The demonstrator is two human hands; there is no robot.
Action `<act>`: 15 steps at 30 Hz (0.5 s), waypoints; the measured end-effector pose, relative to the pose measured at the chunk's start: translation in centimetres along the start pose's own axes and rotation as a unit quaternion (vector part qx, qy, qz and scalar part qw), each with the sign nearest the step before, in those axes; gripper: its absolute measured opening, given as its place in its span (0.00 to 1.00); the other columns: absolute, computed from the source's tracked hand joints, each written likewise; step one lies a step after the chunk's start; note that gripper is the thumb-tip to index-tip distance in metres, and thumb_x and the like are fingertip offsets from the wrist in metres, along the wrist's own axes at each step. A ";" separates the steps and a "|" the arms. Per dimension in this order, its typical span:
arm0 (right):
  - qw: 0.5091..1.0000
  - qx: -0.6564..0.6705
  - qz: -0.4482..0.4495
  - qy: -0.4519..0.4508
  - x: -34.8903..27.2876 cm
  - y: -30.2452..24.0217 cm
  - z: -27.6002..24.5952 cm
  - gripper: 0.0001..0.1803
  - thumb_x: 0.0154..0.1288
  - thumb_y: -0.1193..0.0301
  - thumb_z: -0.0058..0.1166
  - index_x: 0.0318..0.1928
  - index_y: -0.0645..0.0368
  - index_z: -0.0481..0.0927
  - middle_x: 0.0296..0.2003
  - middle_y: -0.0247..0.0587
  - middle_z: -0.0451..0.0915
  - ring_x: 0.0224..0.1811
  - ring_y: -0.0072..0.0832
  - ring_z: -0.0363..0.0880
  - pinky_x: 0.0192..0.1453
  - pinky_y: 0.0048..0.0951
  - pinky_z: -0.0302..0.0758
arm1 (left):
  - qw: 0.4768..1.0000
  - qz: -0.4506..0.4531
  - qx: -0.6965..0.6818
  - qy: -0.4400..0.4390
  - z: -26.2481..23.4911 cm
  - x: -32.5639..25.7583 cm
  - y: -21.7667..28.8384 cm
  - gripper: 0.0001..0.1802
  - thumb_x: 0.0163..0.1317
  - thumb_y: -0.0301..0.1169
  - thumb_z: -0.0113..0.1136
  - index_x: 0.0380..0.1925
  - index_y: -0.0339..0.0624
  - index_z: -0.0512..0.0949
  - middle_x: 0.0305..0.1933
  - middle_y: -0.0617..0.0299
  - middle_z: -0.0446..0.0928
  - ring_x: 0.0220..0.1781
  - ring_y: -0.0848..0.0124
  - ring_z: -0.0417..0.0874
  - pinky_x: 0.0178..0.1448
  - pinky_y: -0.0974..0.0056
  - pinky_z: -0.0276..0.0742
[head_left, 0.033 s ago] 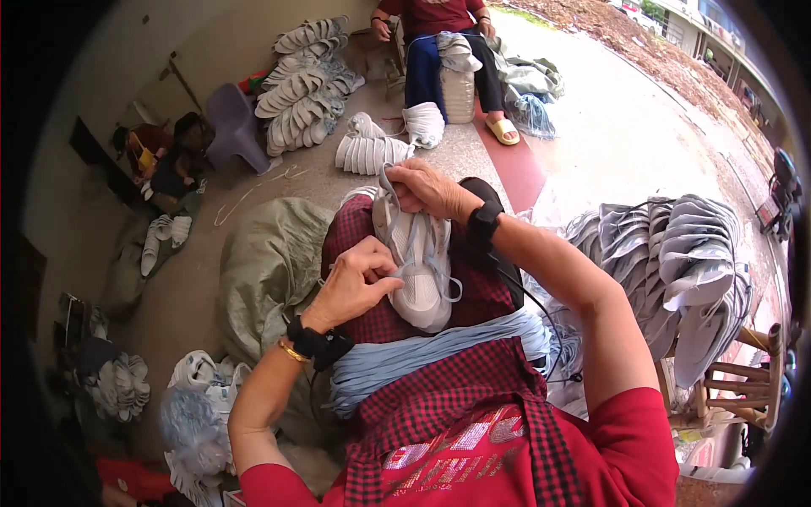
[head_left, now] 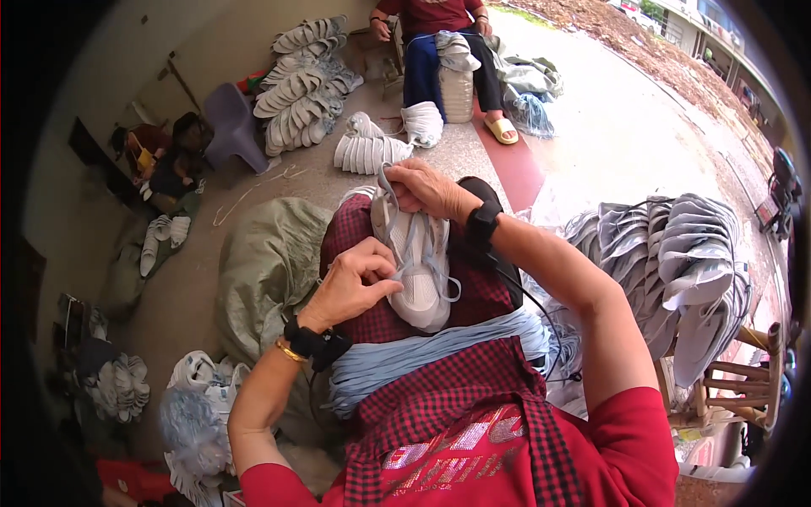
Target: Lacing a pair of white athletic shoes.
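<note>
A white sneaker (head_left: 420,291) lies on my lap over a red checked apron, its toe pointing toward me. My left hand (head_left: 355,283) pinches a pale blue lace (head_left: 446,258) at the shoe's left side, near the eyelets. My right hand (head_left: 427,190) grips the shoe's far end, with the lace running up to its fingers. Both wrists wear dark bands. A thick bundle of pale blue laces (head_left: 422,359) drapes across my lap just below the shoe.
Grey shoes (head_left: 676,270) are stacked high on a wooden stool (head_left: 743,384) at my right. A grey-green sack (head_left: 262,270) lies at my left. Ahead are white shoe piles (head_left: 367,152), a purple chair (head_left: 232,127), a seated person (head_left: 448,51) and another person (head_left: 160,160) on the floor.
</note>
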State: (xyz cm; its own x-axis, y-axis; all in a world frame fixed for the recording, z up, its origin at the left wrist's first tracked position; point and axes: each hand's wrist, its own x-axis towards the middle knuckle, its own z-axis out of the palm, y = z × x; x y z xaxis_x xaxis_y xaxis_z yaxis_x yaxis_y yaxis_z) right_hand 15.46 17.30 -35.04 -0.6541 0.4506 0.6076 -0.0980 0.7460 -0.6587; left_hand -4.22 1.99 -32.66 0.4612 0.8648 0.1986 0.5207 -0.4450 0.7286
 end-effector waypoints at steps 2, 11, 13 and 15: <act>0.998 -0.041 0.040 -0.033 -0.2 0.0 -0.3 0.02 0.69 0.80 0.46 0.38 0.60 0.69 0.28 0.25 0.61 0.22 0.10 0.60 0.21 0.17 0.60 | 0.991 0.099 -0.050 -0.081 -0.4 -0.1 0.1 0.08 0.52 0.23 0.72 0.31 0.34 0.84 0.39 0.61 0.78 0.35 0.69 0.80 0.41 0.66 0.78; 0.981 0.158 0.113 -0.011 0.2 -0.5 0.3 0.08 0.77 0.72 0.40 0.38 0.59 0.70 0.26 0.23 0.60 0.22 0.11 0.59 0.21 0.17 0.60 | 0.961 0.011 0.145 0.236 2.7 -0.7 -1.4 0.05 0.62 0.19 0.50 0.39 0.33 0.69 0.17 0.56 0.73 0.16 0.65 0.75 0.26 0.60 0.71; 0.996 0.057 0.065 -0.004 0.1 -0.8 0.6 0.08 0.76 0.72 0.41 0.37 0.59 0.69 0.27 0.24 0.61 0.23 0.11 0.60 0.22 0.18 0.62 | 0.970 -0.047 0.060 0.229 2.8 -1.1 -1.9 0.05 0.65 0.21 0.47 0.40 0.34 0.67 0.17 0.57 0.74 0.19 0.69 0.78 0.27 0.64 0.74; 0.998 0.031 0.047 -0.008 0.1 -0.6 0.2 0.08 0.76 0.72 0.40 0.36 0.59 0.69 0.27 0.24 0.61 0.23 0.11 0.60 0.22 0.18 0.62 | 0.968 -0.142 -0.085 0.188 2.5 -1.2 -0.7 0.05 0.68 0.24 0.41 0.41 0.35 0.63 0.20 0.54 0.78 0.21 0.71 0.80 0.30 0.65 0.80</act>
State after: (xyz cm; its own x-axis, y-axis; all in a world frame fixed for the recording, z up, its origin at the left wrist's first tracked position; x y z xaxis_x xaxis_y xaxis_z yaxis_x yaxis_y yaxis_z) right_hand 15.31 16.78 -34.64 -0.6743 0.5090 0.5351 -0.0813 0.6690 -0.7388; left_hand -3.32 0.69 -35.05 0.0058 0.9843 0.1763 0.4482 -0.1601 0.8795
